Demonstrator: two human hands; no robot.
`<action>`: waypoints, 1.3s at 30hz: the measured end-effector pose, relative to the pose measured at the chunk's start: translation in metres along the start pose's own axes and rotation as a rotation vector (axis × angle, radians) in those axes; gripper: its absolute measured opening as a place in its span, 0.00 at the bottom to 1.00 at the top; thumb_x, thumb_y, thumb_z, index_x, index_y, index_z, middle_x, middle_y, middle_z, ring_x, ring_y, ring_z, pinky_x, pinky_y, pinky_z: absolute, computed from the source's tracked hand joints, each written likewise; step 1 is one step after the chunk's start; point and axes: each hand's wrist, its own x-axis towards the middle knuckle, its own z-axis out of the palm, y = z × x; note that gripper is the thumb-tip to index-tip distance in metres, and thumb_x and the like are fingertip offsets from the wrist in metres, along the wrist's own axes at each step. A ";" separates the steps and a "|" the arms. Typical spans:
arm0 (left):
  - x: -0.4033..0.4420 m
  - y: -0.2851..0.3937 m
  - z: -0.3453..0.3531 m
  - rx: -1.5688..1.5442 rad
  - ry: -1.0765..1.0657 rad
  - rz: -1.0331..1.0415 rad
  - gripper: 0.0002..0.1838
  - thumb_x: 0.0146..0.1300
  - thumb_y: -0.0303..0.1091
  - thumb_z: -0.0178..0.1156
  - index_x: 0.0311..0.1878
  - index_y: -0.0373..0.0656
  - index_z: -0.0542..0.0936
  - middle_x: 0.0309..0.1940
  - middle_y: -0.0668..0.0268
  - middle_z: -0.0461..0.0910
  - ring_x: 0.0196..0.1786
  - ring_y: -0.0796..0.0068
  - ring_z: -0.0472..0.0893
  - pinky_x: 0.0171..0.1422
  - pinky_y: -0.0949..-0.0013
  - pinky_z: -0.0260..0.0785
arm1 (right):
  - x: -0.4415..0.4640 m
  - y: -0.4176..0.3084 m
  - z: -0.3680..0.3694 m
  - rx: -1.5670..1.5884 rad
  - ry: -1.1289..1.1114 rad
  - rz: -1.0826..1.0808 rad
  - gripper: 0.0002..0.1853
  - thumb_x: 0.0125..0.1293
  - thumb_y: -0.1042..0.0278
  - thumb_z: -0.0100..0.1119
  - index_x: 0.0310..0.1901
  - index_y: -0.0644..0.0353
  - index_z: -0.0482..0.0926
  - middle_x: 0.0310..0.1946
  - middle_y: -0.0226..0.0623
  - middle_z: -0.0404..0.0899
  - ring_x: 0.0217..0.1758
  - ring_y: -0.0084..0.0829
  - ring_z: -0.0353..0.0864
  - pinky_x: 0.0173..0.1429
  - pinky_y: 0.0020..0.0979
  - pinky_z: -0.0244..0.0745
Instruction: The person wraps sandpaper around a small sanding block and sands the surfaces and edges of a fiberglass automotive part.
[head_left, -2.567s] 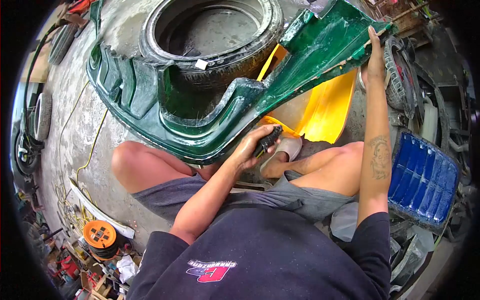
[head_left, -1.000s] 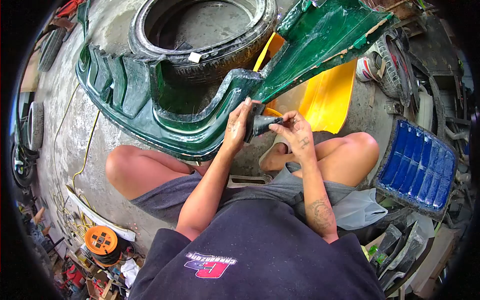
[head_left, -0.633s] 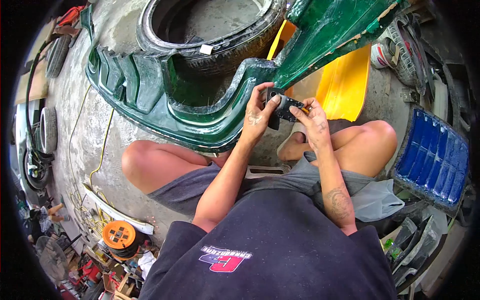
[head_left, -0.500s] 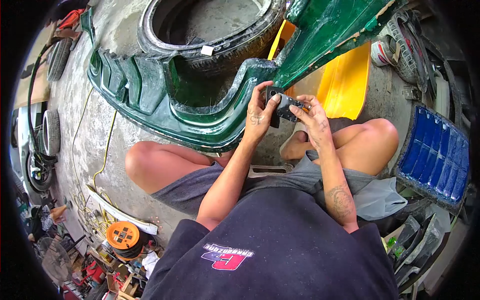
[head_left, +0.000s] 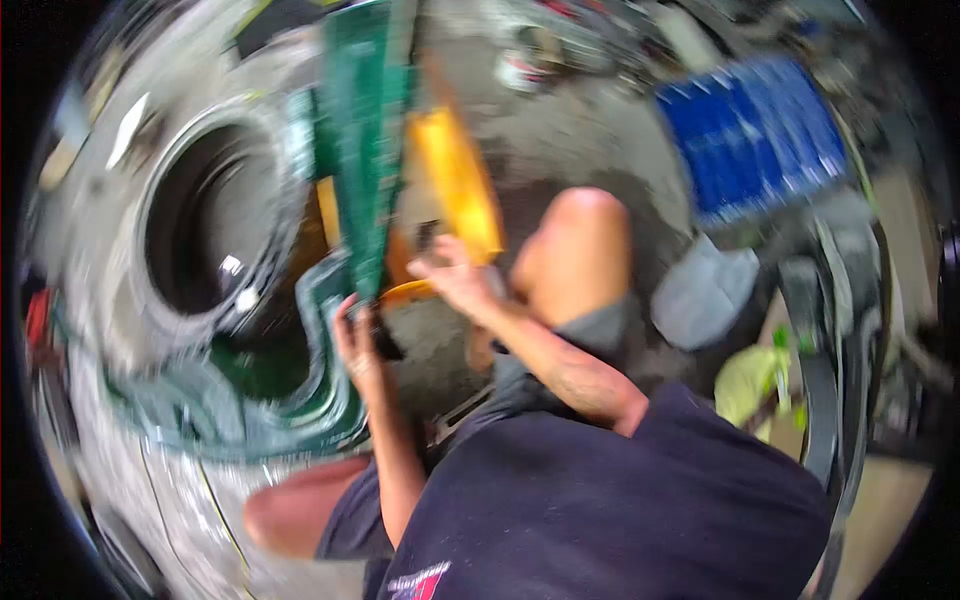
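The view is blurred by motion. My left hand (head_left: 357, 345) holds a black piece (head_left: 383, 338) by the lower end of the green panel's long arm (head_left: 358, 150). To its upper right is my right hand (head_left: 458, 275), apart from the left, with its fingers curled near a small dark thing (head_left: 428, 236) that is too smeared to make out. The green panel's curved part (head_left: 330, 400) lies left of my left hand. Behind my right hand is a yellow panel (head_left: 455, 175).
A large tire (head_left: 160, 200) lies on the floor at the left. At the upper right is a blue slatted panel (head_left: 750, 135), with a translucent plastic bag (head_left: 703, 292) below it. A white bucket (head_left: 520, 70) stands near the top. Dark curved parts (head_left: 810, 370) are at the right.
The view has swung right and turned, so the green panel's arm now points up. My hands, together on the black piece before, have moved apart.
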 end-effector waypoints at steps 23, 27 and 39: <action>0.011 0.189 -0.055 0.212 -0.505 0.012 0.29 0.59 0.24 0.64 0.66 0.36 0.70 0.44 0.58 0.82 0.41 0.72 0.80 0.49 0.71 0.73 | -0.087 -0.100 -0.081 -0.145 -0.387 -0.216 0.20 0.65 0.63 0.70 0.55 0.62 0.77 0.38 0.34 0.82 0.37 0.26 0.86 0.43 0.28 0.81; 0.034 0.148 -0.095 1.302 -0.410 0.666 0.31 0.58 0.24 0.65 0.66 0.40 0.70 0.49 0.53 0.82 0.49 0.62 0.82 0.58 0.64 0.72 | -0.091 -0.107 -0.075 -0.166 -0.474 -0.183 0.20 0.66 0.64 0.70 0.56 0.62 0.77 0.42 0.36 0.80 0.41 0.27 0.86 0.45 0.27 0.81; 0.088 0.155 -0.080 1.369 -1.017 0.187 0.34 0.54 0.25 0.68 0.66 0.42 0.70 0.53 0.50 0.80 0.57 0.49 0.80 0.63 0.56 0.71 | -0.167 -0.190 -0.222 -0.561 -0.285 -0.419 0.15 0.65 0.67 0.68 0.49 0.65 0.80 0.40 0.38 0.82 0.41 0.31 0.83 0.47 0.32 0.78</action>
